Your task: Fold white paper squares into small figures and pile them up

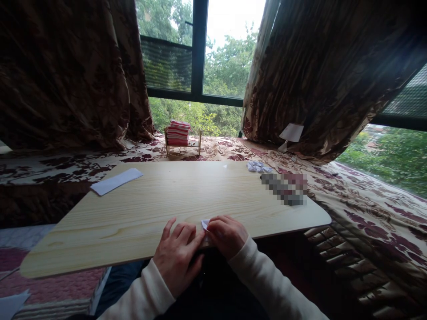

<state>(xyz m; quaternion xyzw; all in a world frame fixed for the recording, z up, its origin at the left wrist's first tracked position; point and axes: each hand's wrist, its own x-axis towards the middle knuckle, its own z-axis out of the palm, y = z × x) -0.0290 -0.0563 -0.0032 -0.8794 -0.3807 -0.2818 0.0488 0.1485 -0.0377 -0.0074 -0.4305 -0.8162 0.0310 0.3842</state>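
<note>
Nearest the camera, both hands rested on the near edge of the wooden table (140, 209), cream sleeves running back toward six o'clock. The left hand (178, 255) lay flat, fingers slightly spread and pointing toward one o'clock, its fingertips pressing down beside a small folded piece of white paper (204, 223). The right hand (228, 235) was curled, its fingers drawn together, and appeared to pinch the paper's right side; the exact grip was hidden under the knuckles. The paper lay between the two hands, touching both, at about one o'clock from the left fingertips and ten o'clock from the right knuckles. Only a small pointed corner showed, so its long axis could not be determined. The right hand was the nearer to it.

Further out, at ten o'clock, a white paper strip (116, 181) lay on the table, long axis running roughly eight to two o'clock. At one o'clock, a crumpled paper (258, 166) sat at the far edge, with a blurred patch just beside it. Beyond, at twelve o'clock, a small wooden rack of striped cloth (179, 133) stood on the patterned sill before the window (200, 49), dark curtains (63, 71) either side.
</note>
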